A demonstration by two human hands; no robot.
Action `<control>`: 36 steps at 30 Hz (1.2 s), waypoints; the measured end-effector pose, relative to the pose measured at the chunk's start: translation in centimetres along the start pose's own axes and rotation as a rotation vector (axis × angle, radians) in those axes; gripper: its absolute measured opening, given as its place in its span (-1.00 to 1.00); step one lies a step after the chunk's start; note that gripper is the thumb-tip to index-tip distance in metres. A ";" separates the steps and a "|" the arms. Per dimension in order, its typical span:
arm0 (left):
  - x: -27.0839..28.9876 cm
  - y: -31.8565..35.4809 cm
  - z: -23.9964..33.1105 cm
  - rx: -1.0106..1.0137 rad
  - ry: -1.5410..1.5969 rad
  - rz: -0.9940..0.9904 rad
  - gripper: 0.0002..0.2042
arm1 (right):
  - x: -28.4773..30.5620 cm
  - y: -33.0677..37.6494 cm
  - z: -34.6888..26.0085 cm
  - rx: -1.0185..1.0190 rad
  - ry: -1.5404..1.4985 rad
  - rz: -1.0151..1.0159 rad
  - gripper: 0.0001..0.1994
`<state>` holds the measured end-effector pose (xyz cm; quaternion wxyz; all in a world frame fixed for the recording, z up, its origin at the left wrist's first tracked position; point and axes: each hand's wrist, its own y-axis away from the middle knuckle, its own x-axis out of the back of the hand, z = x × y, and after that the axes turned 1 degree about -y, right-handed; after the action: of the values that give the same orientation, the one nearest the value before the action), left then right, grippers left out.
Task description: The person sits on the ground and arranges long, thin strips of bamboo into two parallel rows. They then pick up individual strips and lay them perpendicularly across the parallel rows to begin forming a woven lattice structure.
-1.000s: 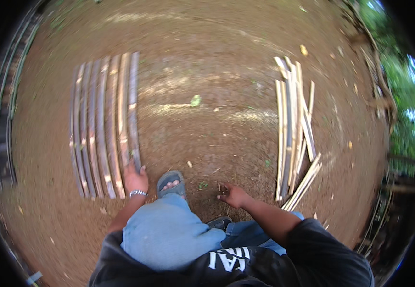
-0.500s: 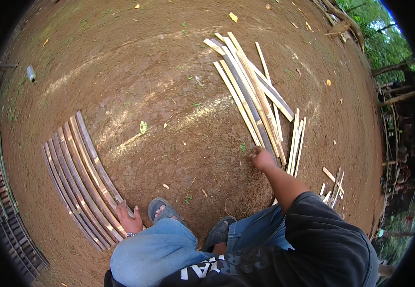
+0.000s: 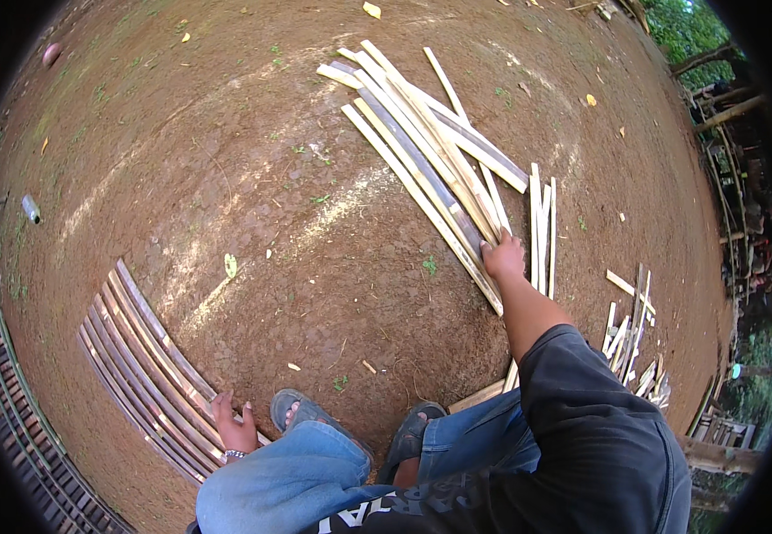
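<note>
Head view: right hand point(image 3: 503, 258) seemingly grasps loose slats point(image 3: 430, 160); left hand point(image 3: 235, 425) presses laid slats point(image 3: 141, 360).

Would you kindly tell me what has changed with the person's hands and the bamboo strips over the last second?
The right hand left the bare ground by the feet and reached out to the loose pile of bamboo slats, its fingers now resting on the pile's near ends; a firm grip cannot be confirmed. The left hand stayed pressed on the laid row of strips, which kept its arrangement. The sandalled feet stayed planted.
</note>
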<state>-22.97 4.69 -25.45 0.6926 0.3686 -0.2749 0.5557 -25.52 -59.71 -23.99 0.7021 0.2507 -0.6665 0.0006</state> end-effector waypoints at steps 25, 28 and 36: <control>0.1 -1.6 1.1 -0.022 0.053 -0.060 -0.57 | -2.5 2.2 3.3 0.195 -0.171 -0.027 -0.17; 0.1 -1.8 0.3 -0.087 0.016 -0.059 -0.57 | -2.1 2.6 2.8 0.162 -0.183 -0.042 -0.20; 0.2 -2.1 0.3 -0.024 0.075 -0.102 -0.57 | 0.7 2.6 2.2 0.086 0.004 -0.044 -0.18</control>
<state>-20.84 4.32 -25.55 0.7341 0.3526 -0.2365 0.5299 -28.40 -58.42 -22.49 0.6917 0.2953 -0.6589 0.0141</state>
